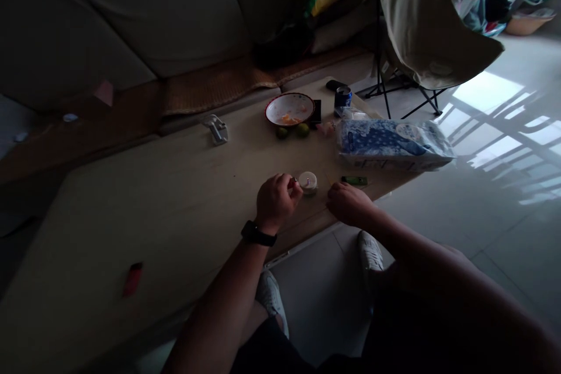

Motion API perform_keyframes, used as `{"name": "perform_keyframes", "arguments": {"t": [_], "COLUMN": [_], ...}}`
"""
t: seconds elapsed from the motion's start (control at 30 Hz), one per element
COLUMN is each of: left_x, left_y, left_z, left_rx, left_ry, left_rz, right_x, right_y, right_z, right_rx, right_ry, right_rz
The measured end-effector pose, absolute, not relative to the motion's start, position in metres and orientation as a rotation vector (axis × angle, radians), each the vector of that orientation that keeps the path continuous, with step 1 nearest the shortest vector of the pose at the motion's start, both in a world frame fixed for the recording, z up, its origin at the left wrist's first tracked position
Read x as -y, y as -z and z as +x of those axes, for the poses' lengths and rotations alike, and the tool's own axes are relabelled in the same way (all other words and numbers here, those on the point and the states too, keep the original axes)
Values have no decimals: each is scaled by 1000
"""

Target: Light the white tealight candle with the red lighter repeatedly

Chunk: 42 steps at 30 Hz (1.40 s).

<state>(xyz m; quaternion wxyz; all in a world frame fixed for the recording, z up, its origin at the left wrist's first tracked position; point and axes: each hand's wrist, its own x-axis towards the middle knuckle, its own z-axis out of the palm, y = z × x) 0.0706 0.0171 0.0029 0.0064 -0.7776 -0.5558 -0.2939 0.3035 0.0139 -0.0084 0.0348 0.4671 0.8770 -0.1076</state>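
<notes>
A small round white candle (308, 181) stands on the table between my hands. My left hand (277, 198), with a dark watch on its wrist, is closed at the candle's left side. A small dark reddish item shows at its fingertips, too dim to name. My right hand (348, 204) is closed low over the table edge, right of the candle. A thin yellowish stick pokes up from its fingertips. Just beyond that hand lies a green lighter (354, 180). Far to the left lies a red lighter (132, 279).
A blue tissue pack (394, 143) lies at the table's right end. Behind are a red-rimmed bowl (280, 104) with orange bits, two green fruits (302, 130), a blue can (342, 99) and a white gadget (217, 130). A folding chair (432, 17) stands beyond.
</notes>
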Motion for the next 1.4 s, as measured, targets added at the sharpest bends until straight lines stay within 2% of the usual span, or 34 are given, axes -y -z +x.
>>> {"name": "perform_keyframes", "arguments": {"t": [0.53, 0.93, 1.4], "left_x": [-15, -13, -18], "left_y": [-7, -8, -4], "left_z": [79, 60, 60], "left_rx": [1688, 2117, 2228], "left_ry": [810, 1755, 2165], "left_rz": [-2501, -2300, -2101], "right_x": [-11, -13, -13], "right_y": [7, 15, 14], "right_z": [304, 307, 307], "right_rx": [-2738, -2782, -2805], "right_ry": [360, 300, 309], "right_rz": [1523, 1498, 1498]}}
